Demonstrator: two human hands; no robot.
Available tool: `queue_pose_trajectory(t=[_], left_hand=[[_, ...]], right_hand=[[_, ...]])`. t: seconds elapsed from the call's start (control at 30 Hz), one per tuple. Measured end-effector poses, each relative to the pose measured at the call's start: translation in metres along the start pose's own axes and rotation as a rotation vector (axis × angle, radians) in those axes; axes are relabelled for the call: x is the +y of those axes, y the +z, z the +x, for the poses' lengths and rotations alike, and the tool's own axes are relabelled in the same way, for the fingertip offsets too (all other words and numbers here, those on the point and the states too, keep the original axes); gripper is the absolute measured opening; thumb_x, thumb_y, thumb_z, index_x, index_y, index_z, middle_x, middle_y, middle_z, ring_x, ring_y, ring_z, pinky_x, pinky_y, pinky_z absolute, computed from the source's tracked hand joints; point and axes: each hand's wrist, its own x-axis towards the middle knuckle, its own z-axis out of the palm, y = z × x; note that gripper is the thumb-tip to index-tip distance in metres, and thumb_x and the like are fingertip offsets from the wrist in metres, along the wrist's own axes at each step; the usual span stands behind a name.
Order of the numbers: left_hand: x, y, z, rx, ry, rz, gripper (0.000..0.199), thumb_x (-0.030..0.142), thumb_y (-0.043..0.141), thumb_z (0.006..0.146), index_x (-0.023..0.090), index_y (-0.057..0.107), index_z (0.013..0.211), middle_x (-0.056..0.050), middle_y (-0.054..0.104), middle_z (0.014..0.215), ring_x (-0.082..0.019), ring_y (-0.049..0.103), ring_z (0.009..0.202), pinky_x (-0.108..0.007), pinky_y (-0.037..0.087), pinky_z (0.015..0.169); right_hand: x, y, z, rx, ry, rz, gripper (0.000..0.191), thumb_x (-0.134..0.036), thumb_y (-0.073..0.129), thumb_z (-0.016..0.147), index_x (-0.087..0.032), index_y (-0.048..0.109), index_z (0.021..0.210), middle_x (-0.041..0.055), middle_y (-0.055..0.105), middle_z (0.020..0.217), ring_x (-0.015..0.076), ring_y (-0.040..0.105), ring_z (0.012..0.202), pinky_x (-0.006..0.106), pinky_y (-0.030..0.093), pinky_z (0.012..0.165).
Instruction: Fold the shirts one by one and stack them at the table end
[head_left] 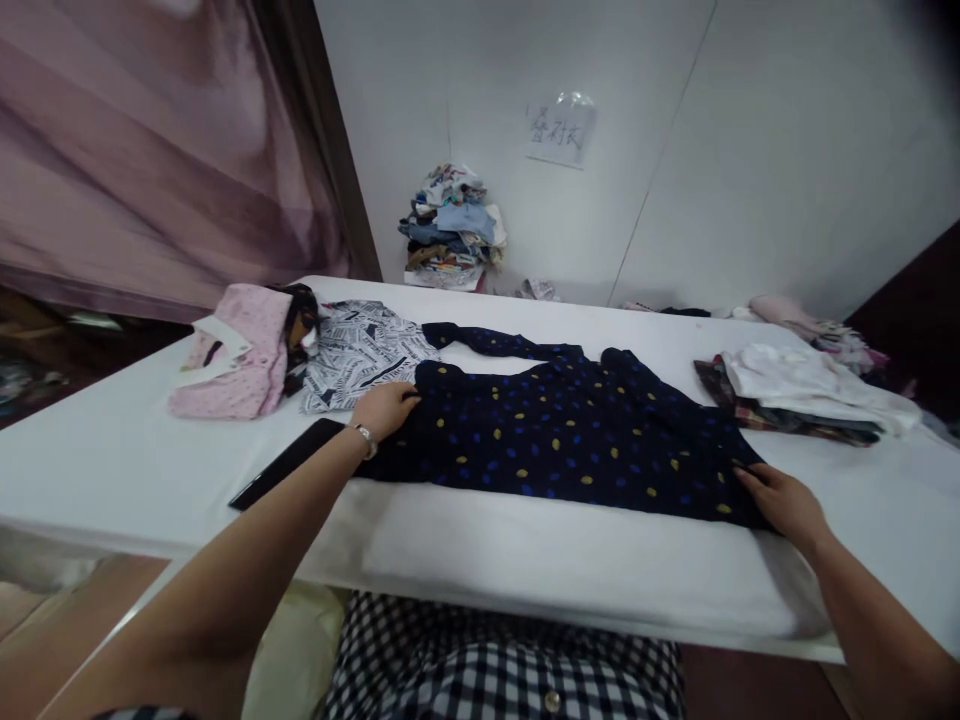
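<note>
- Navy cloth with blue and yellow spots: in the head view, the shirt lies spread across the white surface, near its front edge; one sleeve curves out along its far side
- The left hand is narrow, thumb and fingers pinching the shirt's left end; a metal band circles that wrist
- The right hand is narrow too, pinching the shirt at its right end
- A black board lies beside the left wrist; whether it runs under the shirt, I cannot tell
- Left of the shirt, a black-and-white top lies just beyond the left hand; farther left lies a folded pink top with a white collar
- On the right, white clothes lie over plaid cloth
- At the back, a pile of clothes stands near the wall; a note hangs there
</note>
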Motion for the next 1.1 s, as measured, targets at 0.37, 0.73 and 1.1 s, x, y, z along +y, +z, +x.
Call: queue_pose_trajectory(t=[0.37, 0.73, 1.1], left_hand=[[0.014, 0.068, -0.001, 0.104, 0.429, -0.024, 0.05, 0.044, 0.038, 0.085, 0.021, 0.057, 0.125, -0.012, 0.051, 0.14, -0.031, 0.042, 0.132, -0.051, 0.034, 0.106], [0.068, 0.051, 0.036, 0.146, 0.464, -0.163, 0.049, 0.052, 0.042, 0.082, 0.023, 0.064, 0.114, -0.009, 0.058, 0.132, -0.029, 0.053, 0.122, -0.046, 0.038, 0.108], [0.353, 0.087, 0.074, -0.019, 1.003, -0.145, 0.046, 0.027, 0.063, 0.079, 0.019, 0.058, 0.124, -0.013, 0.049, 0.141, -0.03, 0.046, 0.125, -0.046, 0.039, 0.103]], right_hand=[[-0.037, -0.021, -0.01, -0.121, 0.031, -0.013, 0.026, -0.038, 0.047, 0.085, -0.021, 0.065, 0.079, 0.0049, 0.069, 0.08, 0.0208, 0.064, 0.078, 0.027, 0.042, 0.066], [-0.071, -0.015, -0.031, 0.241, -0.453, 0.066, 0.028, -0.028, 0.046, 0.089, -0.019, 0.062, 0.11, 0.012, 0.063, 0.113, 0.0255, 0.058, 0.105, 0.041, 0.044, 0.092], [-0.083, 0.012, -0.031, 0.114, -0.565, 0.246, 0.022, -0.024, 0.052, 0.089, -0.023, 0.065, 0.106, 0.0082, 0.062, 0.105, 0.0233, 0.057, 0.099, 0.043, 0.047, 0.087]])
